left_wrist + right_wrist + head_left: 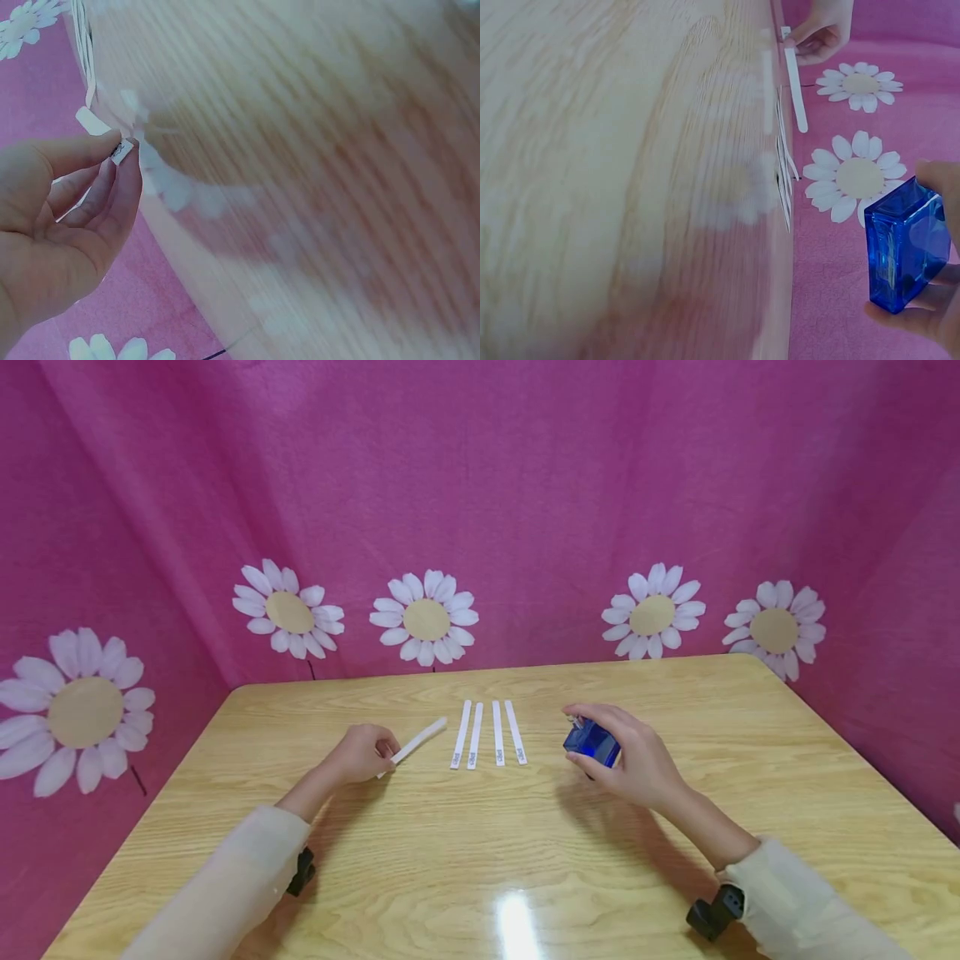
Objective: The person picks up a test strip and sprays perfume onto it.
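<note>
My left hand (360, 753) pinches one end of a white paper test strip (420, 740) between thumb and fingertips. The strip slants up and to the right, and a small dark print shows at the pinched end in the left wrist view. On the right, my right hand (645, 760) grips a blue glass perfume bottle (592, 743), tilted, with its metal spray neck toward the upper left. A finger lies by the neck and the thumb is underneath. Between the hands, several more white test strips (476, 737) lie side by side on the table, printed ends nearest me.
The wooden table (480, 843) has a glossy top with a light reflection near the front. Behind it hangs a pink curtain (525, 510) with white daisies. Each forearm wears a black wrist camera (716, 912).
</note>
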Demonstrator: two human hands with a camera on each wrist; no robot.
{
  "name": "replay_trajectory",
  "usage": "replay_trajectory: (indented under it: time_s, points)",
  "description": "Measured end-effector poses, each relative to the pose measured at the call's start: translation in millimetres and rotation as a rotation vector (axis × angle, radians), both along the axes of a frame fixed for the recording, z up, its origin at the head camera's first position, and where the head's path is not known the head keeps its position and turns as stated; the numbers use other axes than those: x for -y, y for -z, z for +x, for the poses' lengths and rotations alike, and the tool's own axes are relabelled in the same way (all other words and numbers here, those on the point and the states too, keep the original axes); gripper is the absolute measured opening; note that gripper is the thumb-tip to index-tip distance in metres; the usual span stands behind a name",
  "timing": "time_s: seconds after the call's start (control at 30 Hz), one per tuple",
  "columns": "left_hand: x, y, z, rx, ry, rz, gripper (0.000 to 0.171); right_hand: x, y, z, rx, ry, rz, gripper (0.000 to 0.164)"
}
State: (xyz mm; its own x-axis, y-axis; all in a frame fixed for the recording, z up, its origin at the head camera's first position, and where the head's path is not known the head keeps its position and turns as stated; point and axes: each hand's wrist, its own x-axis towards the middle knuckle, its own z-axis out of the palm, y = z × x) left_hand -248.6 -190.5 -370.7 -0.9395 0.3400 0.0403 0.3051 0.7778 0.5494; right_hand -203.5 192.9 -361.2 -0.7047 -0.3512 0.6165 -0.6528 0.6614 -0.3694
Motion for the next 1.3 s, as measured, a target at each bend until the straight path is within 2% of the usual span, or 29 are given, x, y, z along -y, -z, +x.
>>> replay_trajectory:
  time_s: [0.27,0.57,0.83,0.93,1.3]
  points:
    - [0,-1.1,4.8,0.050,-0.010,0.024,0.011,2,2.2,1.9,0.044,-0.001,0.010,0.057]
    - [-5,-0.5,7.4,0.164,0.004,0.129,0.015,3,2.8,-0.9,0.040,-0.007,0.018,0.057]
    - [-11,-1.9,9.5,0.169,-0.008,0.128,0.016,5,5.7,-3.6,0.042,-0.017,0.012,0.056]
    - [-14,-3.4,10.6,0.166,0.010,0.132,0.017,6,5.8,-4.1,0.038,-0.020,0.010,0.055]
    - [-25,-4.5,11.3,0.201,-0.001,0.158,0.017,12,5.3,-6.6,0.055,-0.034,0.021,0.055]
